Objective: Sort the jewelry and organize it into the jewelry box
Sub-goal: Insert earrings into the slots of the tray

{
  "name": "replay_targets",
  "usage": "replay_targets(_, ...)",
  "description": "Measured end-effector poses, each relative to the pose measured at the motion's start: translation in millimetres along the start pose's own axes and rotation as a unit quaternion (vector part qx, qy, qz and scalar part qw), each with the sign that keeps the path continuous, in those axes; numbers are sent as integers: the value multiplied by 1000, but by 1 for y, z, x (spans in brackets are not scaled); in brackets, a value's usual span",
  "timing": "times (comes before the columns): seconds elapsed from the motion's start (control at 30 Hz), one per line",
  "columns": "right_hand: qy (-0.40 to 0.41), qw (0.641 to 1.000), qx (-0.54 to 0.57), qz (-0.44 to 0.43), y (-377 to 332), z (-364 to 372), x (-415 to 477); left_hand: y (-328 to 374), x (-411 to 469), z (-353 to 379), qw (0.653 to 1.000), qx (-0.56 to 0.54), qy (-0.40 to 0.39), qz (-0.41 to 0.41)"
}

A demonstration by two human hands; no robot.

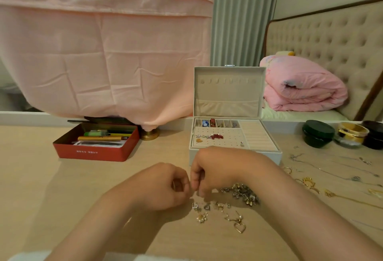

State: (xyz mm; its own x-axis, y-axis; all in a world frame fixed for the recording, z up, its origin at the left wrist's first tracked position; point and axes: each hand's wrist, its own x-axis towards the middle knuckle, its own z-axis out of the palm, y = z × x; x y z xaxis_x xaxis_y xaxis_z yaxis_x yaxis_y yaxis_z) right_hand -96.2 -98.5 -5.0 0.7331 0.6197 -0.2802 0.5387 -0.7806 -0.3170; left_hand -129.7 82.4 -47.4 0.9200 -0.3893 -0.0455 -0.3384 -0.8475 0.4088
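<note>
Red tin (95, 150) sits well L of the jewelry box (228, 86). Just in front of box, L hand (159, 186) & R hand (215, 169) meet fingertip to fingertip, fingers curled; can't tell what, if anything, they pinch. Box: cream, lid upright, few earrings & red pieces in tray. Tangled earring pile (244, 194) front-R of box, by R wrist; chains (331, 169) further R.

My left hand (163, 186) and right hand (215, 169) are bare, forearms too. White, soft-looking sleeve (29, 256) by my left elbow; more white cloth (157, 258) beside it.
</note>
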Motion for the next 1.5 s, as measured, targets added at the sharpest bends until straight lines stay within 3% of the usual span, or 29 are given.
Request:
replay_targets(0.2,-36,999,19,-14,-3,13,3,-6,-7,6,1000,-8,3,6)
replay_targets(0.6,23,1000,3,9,9,18,8,0,-17,9,993,-106,38,18)
replay_targets(0.77,45,999,20,19,15,7,0,14,-18,16,985,-158,-48,56)
replay_targets(0.93,41,998,49,21,20,8,-1,12,-13,21,980,-189,-33,58)
replay_targets(1.07,84,989,123,-18,17,-1,-3,14,-13,15,951,-304,55,28)
replay_targets(1.17,144,966,209,-50,18,-11,-8,21,-8,9,887,-435,150,-30)
replay_targets(1.23,168,952,246,-69,20,-16,-12,26,0,3,861,-465,196,-68)
replay_targets(1.37,222,924,299,-85,28,-26,-16,31,20,-10,822,-522,206,-98)
replay_targets(1.5,283,894,339,-73,40,-30,-11,31,41,-20,825,-534,163,-84)
